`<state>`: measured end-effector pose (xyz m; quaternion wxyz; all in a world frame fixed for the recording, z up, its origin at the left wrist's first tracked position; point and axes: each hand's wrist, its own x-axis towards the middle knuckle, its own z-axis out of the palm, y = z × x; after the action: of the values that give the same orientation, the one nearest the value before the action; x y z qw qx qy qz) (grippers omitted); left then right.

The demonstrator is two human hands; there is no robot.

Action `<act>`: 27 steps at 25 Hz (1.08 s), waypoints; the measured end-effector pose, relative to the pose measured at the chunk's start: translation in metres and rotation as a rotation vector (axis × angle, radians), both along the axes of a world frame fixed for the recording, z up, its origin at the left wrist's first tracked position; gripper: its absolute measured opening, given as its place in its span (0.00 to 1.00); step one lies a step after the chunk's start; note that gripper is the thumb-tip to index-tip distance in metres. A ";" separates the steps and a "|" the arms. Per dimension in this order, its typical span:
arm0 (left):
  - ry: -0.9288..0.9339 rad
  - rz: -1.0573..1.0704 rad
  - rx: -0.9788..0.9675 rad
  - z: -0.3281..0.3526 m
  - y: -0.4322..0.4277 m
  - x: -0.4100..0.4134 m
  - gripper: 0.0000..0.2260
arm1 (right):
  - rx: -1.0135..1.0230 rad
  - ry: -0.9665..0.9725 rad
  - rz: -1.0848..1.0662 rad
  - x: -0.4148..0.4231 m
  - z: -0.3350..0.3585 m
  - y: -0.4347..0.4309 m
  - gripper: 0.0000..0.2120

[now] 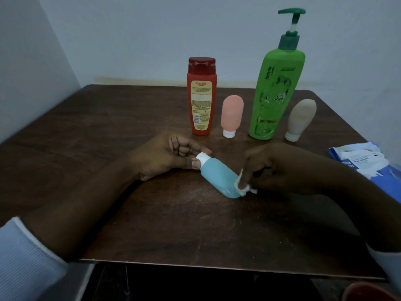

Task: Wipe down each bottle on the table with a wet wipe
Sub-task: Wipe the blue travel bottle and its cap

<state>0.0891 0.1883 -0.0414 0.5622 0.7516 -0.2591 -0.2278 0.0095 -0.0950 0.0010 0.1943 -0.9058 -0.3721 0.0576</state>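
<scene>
Pale sleeves frame the desk (152, 224) edge. My left hand (165, 157) pinches the white cap of the blue bottle (218, 175); my right hand (280, 168) presses a bunched wet wipe (244, 186) against its base. It lies flat between both grips, cap toward my left grip, base toward my right, long axis slanting nearer me. Beyond my grips four bottles stand; whether they're wiped, I can't tell.

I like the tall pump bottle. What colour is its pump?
Dark green, on the lighter green pump bottle. The pump shows best in the head view.
</scene>
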 end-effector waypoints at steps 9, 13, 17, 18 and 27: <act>0.013 0.001 -0.007 0.001 0.000 0.000 0.16 | 0.021 -0.044 0.030 0.002 -0.005 0.008 0.10; 0.024 0.007 -0.003 0.002 0.002 0.001 0.16 | -0.046 -0.126 0.051 0.002 -0.008 0.013 0.09; -0.003 0.008 -0.003 0.001 0.003 0.000 0.16 | 0.024 -0.377 0.066 0.001 -0.022 0.040 0.09; 0.000 0.009 -0.005 0.001 0.003 0.000 0.16 | 0.007 -0.342 0.085 0.004 -0.023 0.036 0.09; 0.016 0.011 -0.018 -0.001 0.003 0.000 0.16 | -0.009 -0.352 0.080 -0.003 -0.026 0.043 0.08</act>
<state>0.0892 0.1910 -0.0427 0.5722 0.7462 -0.2522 -0.2285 0.0069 -0.0517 -0.0252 0.1196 -0.8873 -0.4357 -0.0924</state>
